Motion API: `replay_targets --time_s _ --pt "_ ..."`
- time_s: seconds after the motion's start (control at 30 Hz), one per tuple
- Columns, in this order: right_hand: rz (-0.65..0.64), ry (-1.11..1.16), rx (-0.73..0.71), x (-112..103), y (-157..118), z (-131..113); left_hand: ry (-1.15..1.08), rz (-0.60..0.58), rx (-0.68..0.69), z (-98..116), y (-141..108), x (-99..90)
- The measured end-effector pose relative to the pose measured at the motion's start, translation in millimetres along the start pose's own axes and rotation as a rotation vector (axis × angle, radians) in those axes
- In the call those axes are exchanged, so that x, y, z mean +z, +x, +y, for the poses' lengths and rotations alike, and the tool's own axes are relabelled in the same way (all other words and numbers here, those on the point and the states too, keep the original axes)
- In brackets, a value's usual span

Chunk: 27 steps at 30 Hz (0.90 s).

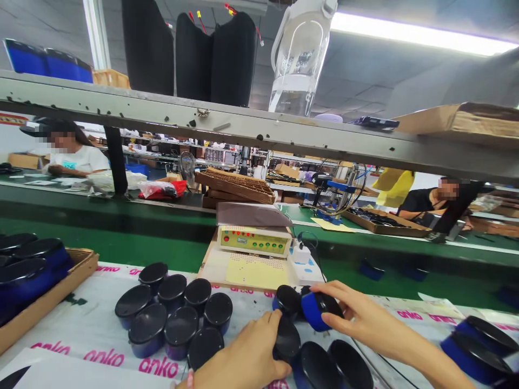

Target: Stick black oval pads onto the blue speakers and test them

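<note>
My right hand [344,310] has its thumb and fingers closed around a blue oval case with a black top [314,313], which is tilted. Beside it, my left hand [253,348] is closed on another black-topped case [287,340] standing on the bench. A small black-topped case [287,300] stands just behind these two. Close in front are two more, a black-topped case [314,364] and its neighbour [349,364]. Left of my left hand stands a cluster of several dark round and oval cases [181,325]. What the cases are cannot be made out.
A cardboard tray [48,302] of blue cases stands at left. Ahead is a tester box with lit buttons [254,241] beside a white power socket [302,254]. A shelf [227,121] crosses overhead, bearing a clear bottle [302,59]. A green belt [174,243] runs behind; two people sit beyond.
</note>
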State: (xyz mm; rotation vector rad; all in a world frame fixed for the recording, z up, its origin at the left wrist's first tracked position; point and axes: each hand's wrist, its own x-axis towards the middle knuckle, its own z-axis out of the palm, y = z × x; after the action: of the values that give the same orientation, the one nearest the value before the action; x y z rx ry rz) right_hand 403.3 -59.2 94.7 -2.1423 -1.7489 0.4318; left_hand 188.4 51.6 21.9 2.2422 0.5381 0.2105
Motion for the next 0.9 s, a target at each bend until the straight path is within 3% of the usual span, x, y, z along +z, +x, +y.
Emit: replay_targets --time_s 0.33,0.5,0.63,0.77,0.9 --pt "-0.065 -0.198 0.021 28 0 -1 0.059 -0.014 -0.027 1 4 -1.2" --pt "0.014 -0.234 0.016 39 -9 -9 0.033 0.002 0.029 10 2 -14.2" --pt "-0.186 -0.227 -0.076 44 -26 -29 0.001 0.063 0.087 20 1 -31.0" --pt "-0.225 -0.171 -0.06 38 -35 -38 -0.003 0.06 0.078 19 1 -37.6" --pt "-0.159 0.039 0.052 14 -43 -32 0.0 -0.011 0.06 12 0 -26.5"
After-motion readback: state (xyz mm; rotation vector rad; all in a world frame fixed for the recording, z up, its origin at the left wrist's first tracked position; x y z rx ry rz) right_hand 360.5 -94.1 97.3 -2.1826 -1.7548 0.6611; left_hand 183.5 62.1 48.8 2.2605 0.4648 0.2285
